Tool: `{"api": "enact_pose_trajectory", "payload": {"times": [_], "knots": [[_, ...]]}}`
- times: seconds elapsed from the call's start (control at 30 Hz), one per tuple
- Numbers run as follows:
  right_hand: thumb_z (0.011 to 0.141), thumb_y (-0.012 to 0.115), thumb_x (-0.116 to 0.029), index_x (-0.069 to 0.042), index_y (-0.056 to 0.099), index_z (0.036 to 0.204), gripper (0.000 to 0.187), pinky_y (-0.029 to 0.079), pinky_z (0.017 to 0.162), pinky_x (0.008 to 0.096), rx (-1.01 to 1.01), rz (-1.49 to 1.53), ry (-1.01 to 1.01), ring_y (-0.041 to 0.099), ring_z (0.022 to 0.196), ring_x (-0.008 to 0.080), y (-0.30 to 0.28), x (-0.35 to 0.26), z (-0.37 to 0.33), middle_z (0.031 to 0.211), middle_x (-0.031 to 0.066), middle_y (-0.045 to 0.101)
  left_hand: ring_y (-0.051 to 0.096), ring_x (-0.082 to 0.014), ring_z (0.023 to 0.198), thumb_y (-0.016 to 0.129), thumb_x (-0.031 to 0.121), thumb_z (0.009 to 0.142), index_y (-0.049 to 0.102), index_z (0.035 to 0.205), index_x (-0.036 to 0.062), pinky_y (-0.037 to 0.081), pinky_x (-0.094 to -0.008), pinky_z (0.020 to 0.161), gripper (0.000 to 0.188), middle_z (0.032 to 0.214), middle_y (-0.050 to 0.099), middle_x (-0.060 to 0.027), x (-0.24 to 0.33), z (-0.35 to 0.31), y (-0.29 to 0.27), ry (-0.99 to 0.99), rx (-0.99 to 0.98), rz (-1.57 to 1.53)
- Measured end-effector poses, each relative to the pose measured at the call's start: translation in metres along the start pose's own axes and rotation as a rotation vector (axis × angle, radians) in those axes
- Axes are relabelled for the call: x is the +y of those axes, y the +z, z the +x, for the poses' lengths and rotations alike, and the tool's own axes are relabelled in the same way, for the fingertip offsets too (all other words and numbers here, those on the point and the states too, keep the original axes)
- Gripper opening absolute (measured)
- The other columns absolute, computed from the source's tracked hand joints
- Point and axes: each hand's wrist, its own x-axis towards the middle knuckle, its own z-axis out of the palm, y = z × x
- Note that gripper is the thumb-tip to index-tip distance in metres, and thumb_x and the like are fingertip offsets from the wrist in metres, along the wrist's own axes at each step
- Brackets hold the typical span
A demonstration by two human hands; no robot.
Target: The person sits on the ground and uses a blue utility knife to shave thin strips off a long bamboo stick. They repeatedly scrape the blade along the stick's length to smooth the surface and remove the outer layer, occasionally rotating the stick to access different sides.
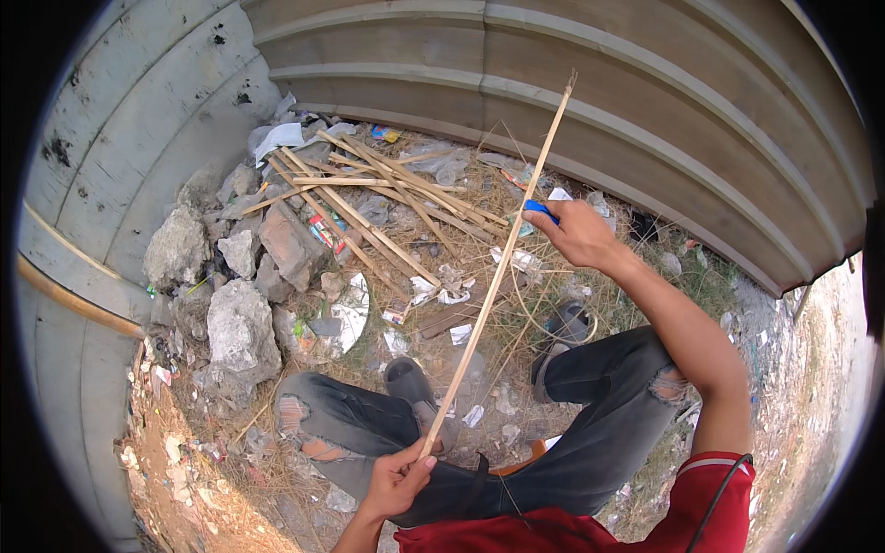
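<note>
A long, pale strip of split bamboo slants up and away from my lap toward the metal wall. My left hand is closed around its near end, thumb on top, just above my knees. Farther up, my right hand grips a small blue-handled tool that meets the strip; its working edge is hidden. Ahead and to the left lies a loose heap of similar bamboo strips, crossing one another on the ground.
Broken concrete chunks and a brick-like block are piled on the left. A corrugated metal wall closes the far side, and a pale panel wall the left. Litter, including a broken white piece, and dry grass surround my sandalled feet.
</note>
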Motion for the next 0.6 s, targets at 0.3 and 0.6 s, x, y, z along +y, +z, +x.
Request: {"api": "enact_pose_trajectory", "payload": {"times": [0.3, 0.6], "knots": [[0.100, 0.048, -0.056, 0.006, 0.073, 0.098, 0.067, 0.049, 0.080, 0.0524, 0.175, 0.075, 0.379, 0.066, 0.083, 0.0473, -0.035, 0.103, 0.016, 0.078, 0.0301, 0.065, 0.043, -0.0034, 0.058, 0.065, 0.018, 0.101, 0.064, 0.134, -0.0015, 0.033, -0.0233, 0.050, 0.039, 0.073, 0.054, 0.0067, -0.018, -0.077, -0.037, -0.201, 0.011, 0.209], [0.094, 0.057, -0.058, -0.002, 0.076, 0.098, 0.059, 0.050, 0.087, 0.0519, 0.096, -0.038, 0.546, 0.068, 0.096, 0.0450, -0.049, 0.126, 0.003, 0.090, 0.0265, 0.071, 0.051, -0.0032, 0.073, 0.067, 0.020, 0.101, 0.063, 0.139, 0.0042, 0.041, -0.0221, 0.060, 0.041, 0.092, 0.063, 0.0067, -0.033, -0.106, -0.052, -0.212, -0.019, 0.174]]}}
